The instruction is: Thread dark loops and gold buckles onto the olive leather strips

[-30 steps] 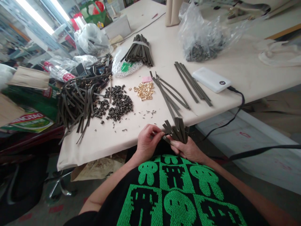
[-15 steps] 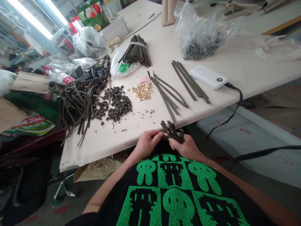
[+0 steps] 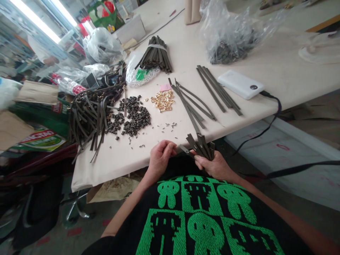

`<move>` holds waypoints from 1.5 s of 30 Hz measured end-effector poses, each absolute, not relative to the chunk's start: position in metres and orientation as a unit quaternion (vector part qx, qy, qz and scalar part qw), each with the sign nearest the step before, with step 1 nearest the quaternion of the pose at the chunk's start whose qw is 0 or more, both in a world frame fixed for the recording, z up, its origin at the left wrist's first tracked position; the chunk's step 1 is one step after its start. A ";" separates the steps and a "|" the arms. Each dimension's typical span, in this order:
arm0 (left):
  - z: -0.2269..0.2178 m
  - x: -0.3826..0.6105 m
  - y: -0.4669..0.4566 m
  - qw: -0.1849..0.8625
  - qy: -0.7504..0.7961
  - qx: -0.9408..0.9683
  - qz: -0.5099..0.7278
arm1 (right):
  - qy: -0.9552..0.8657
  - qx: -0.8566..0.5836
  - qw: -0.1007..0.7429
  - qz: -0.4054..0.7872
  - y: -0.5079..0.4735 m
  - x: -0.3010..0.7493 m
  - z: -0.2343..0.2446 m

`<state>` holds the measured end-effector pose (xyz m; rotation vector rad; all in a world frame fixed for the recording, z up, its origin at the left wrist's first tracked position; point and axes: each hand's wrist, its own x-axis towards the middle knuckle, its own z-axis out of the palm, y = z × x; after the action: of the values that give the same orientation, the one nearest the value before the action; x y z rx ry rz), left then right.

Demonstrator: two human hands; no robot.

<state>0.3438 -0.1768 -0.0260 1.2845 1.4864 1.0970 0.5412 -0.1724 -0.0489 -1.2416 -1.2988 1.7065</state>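
At the table's front edge, my right hand [image 3: 215, 165] is closed around a bundle of dark grey-green straps [image 3: 203, 147]. One strap [image 3: 186, 151] sticks out of the bundle to the left, and a small slot shows near its end. Beside that end, my left hand [image 3: 162, 156] is closed with thumb and fingers pinched together. Whatever the pinch may hold is hidden or too small to make out. Ahead of my hands on the table are gold buckles [image 3: 162, 101], a pile of small dark loops [image 3: 136, 115] and loose straps [image 3: 192, 106].
A strap bundle [image 3: 156, 56] lies tied on a plastic bag. A white power bank [image 3: 240, 84] with a black cable sits at the right, below a clear bag [image 3: 231, 39] of dark pieces. Finished-looking straps [image 3: 89, 118] hang over the left edge. A white box [image 3: 281, 152] stands below.
My left hand has moved left, away from my right hand, leaving a gap. The slotted strap end now shows between them. My view has shifted slightly.
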 end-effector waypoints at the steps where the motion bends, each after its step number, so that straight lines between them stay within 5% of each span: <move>1: -0.024 0.341 -0.176 0.427 0.599 0.496 0.462 | -0.494 -0.469 0.317 0.660 -0.172 0.541 -0.049; 11: -0.018 0.355 -0.172 0.547 0.544 0.452 0.449 | -0.565 -0.336 0.154 0.737 -0.162 0.538 -0.044; 24: -0.025 0.353 -0.182 0.598 0.534 0.405 0.439 | -0.442 -0.312 0.178 0.822 -0.163 0.543 -0.051; 45: -0.030 0.358 -0.177 0.660 0.506 0.390 0.394 | -0.503 -0.280 0.135 0.806 -0.163 0.539 -0.054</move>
<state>0.3575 -0.1768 -0.0298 0.8833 1.1453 0.8920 0.5390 -0.1628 -0.0543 -0.8101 -1.4583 2.3364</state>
